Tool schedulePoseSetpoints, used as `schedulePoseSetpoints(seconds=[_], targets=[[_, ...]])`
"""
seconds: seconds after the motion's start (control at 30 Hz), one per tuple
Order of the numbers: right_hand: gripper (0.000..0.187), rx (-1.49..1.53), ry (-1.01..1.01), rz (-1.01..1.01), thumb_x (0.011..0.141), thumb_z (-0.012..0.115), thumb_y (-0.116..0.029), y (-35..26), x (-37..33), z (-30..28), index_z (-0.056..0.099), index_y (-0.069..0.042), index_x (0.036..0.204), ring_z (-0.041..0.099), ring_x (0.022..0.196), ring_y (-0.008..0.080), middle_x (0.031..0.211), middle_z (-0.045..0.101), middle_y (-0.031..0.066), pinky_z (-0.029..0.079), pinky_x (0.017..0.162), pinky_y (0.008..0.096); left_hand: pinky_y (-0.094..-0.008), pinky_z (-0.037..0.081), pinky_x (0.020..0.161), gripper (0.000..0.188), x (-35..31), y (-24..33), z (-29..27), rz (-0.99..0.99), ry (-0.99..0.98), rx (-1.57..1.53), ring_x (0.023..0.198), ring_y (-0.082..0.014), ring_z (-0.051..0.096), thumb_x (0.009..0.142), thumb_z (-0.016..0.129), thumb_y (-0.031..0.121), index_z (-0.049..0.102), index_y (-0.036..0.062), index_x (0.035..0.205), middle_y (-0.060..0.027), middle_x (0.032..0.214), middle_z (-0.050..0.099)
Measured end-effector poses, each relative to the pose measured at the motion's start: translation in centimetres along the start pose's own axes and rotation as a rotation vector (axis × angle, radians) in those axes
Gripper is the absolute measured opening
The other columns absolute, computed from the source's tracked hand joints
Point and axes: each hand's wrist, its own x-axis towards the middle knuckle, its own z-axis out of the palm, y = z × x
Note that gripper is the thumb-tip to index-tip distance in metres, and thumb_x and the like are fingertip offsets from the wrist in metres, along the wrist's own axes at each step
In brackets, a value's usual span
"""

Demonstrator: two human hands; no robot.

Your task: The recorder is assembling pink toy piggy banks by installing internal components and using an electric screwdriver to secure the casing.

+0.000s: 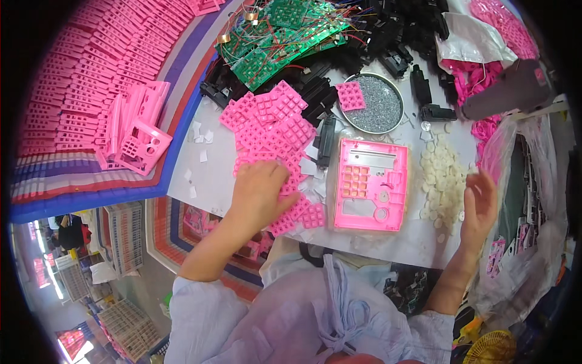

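Note:
My left hand (262, 189) rests on a heap of pink rubber keypads (276, 124), thumb and bent fingers apart. It touches the near part of the heap, and I see nothing lifted in it. My right hand (480, 206) is raised at the table's right side, fingers spread and holding nothing, beside a pile of small whitish discs (441, 173). Between my hands a pink plastic housing (397, 182) lies with its inside up. A small pink keypad (354, 182) shows in its grid opening, and a round part (383, 196) sits to the right of that.
A round dish of small grey metal pieces (383, 103) stands beyond the housing, another keypad (350, 97) on its rim. Wired green circuit boards (285, 39) and black parts (385, 36) crowd the back. Stacked pink housings (79, 85) fill the left; a grey-handled tool (512, 94) juts in at right.

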Motion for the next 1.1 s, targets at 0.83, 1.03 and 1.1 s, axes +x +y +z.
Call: schedulePoseSetpoints(seconds=[0.83, 1.03, 1.1], targets=[[0.029, 0.678, -0.703, 0.47, 0.096, 0.066, -0.007, -5.4, -2.2, 14.2, 0.059, 0.002, 0.122, 0.064, 0.083, 0.008, 0.107, 0.066, 0.0046, 0.054, 0.066, 0.0237, -0.0299, 0.055, 0.082, 0.024, 1.1, 5.1, 1.5, -0.456, -0.067, -1.714, 0.088, -0.0157, 0.066, 0.104, 0.055, 0.013, 0.059, -0.0012, 0.122, -0.0081, 0.1, 0.067], [0.023, 0.523, -0.448, 0.262, 0.093, 0.067, -0.006, -5.9, -2.5, 13.8, 0.064, 0.001, 0.115, 0.065, 0.08, 0.0099, 0.102, 0.067, 0.0062, 0.054, 0.065, 0.0236, -0.0302, 0.054, 0.085, 0.022, 0.1, 5.4, 2.8, -0.207, -0.035, -1.57, 0.101, -0.0139, 0.061, 0.102, 0.055, 0.008, 0.054, 0.0004, 0.122, -0.0073, 0.109, 0.061], [0.023, 0.197, -0.354, -0.039, 0.091, 0.069, -0.005, -6.3, -2.8, 14.0, 0.066, 0.0, 0.113, 0.066, 0.079, 0.0111, 0.101, 0.067, 0.0076, 0.054, 0.064, 0.0235, -0.031, 0.054, 0.087, 0.022, 0.9, 7.9, 1.9, -0.196, -0.069, -1.591, 0.105, -0.0135, 0.059, 0.101, 0.055, 0.006, 0.053, 0.0004, 0.122, -0.0076, 0.113, 0.059]])
